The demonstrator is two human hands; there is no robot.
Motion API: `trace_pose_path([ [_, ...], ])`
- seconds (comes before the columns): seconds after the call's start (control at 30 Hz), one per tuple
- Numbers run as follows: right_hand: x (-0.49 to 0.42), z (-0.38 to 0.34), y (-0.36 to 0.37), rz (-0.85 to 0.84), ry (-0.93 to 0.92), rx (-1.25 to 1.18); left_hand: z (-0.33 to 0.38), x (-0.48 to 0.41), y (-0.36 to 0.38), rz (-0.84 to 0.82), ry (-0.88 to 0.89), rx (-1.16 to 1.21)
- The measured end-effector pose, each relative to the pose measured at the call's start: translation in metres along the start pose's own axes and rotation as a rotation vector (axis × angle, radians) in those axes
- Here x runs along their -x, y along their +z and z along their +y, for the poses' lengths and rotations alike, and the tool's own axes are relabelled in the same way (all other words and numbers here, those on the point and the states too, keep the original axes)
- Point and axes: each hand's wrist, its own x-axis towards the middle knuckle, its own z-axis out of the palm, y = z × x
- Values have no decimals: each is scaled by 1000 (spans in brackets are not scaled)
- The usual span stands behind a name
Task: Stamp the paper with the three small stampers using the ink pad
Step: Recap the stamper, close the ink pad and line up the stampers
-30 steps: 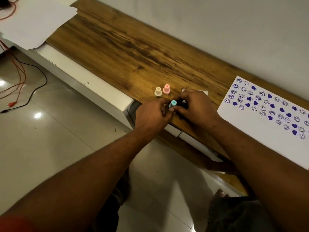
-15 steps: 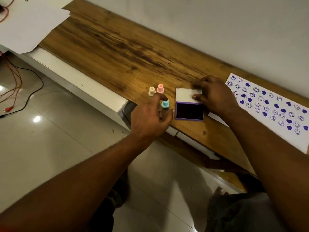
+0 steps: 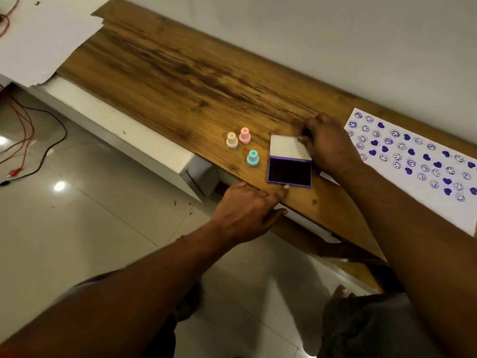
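Ink pad [image 3: 289, 171] lies open on worktop [image 3: 180, 81] btwn teal stamper [image 3: 252, 158] & paper [image 3: 423, 182], both grips spread steadying it; stampers look light, rigid—pinch by narrow neck.

wooden desk [image 3: 196, 81] | white sheets [image 3: 38, 40] far-left end | red and black cables [image 3: 28, 140] on tiled floor [image 3: 85, 228]

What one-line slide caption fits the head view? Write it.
Both hands steady the open purple ink pad beside three pastel stampers.

stampers [image 3: 244, 147] left of ink pad [image 3: 289, 171] | paper [image 3: 413, 161] right
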Motion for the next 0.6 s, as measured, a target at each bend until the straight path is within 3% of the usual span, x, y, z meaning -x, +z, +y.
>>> trace_pose_path([
  [0.3, 6, -3, -10, 51, -13, -134, 0, -3, -1, -93, -63, 28],
  [0.6, 32, 0, -39, 4, -230, -249, 0, -9, -1, -146, -91, 36],
])
